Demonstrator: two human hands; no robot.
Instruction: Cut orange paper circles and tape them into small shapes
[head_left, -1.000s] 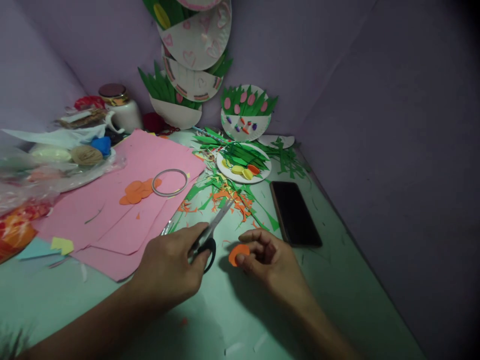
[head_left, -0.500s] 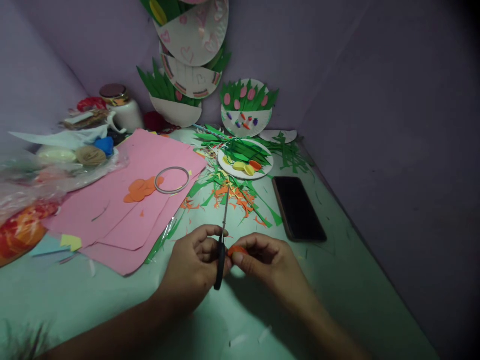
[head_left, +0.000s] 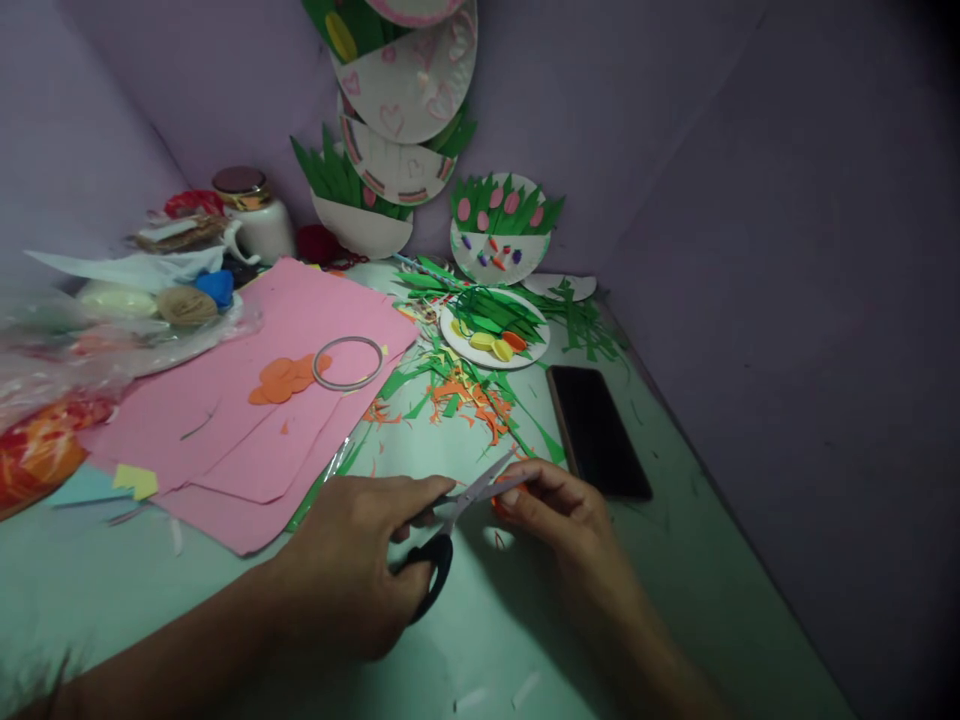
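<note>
My left hand [head_left: 360, 560] is closed round the black handles of a pair of scissors [head_left: 463, 500], with a thumb through one loop. The scissors' blades stand apart and point right, toward the small orange paper piece [head_left: 507, 500]. That piece is pinched between the thumb and fingers of my right hand [head_left: 562, 510], which hide most of it. One blade lies across the paper near the right thumb; whether it is cutting I cannot tell. Just below the orange piece, a thin orange scrap [head_left: 499, 540] shows over the table.
Pink sheets [head_left: 225, 450] lie at left, bearing orange paper ovals [head_left: 281, 380] and a bangle [head_left: 347, 385]. A white paper plate [head_left: 457, 345] holds green strips and yellow ovals. Green and orange scraps [head_left: 480, 400] lie before it. A phone [head_left: 600, 430] rests at right; decorated plates [head_left: 405, 90] hang behind.
The scissors have turned from pointing away to pointing right, their blades now spread at the orange paper. My left hand has shifted left and re-gripped the handles; my right hand has moved slightly right.
</note>
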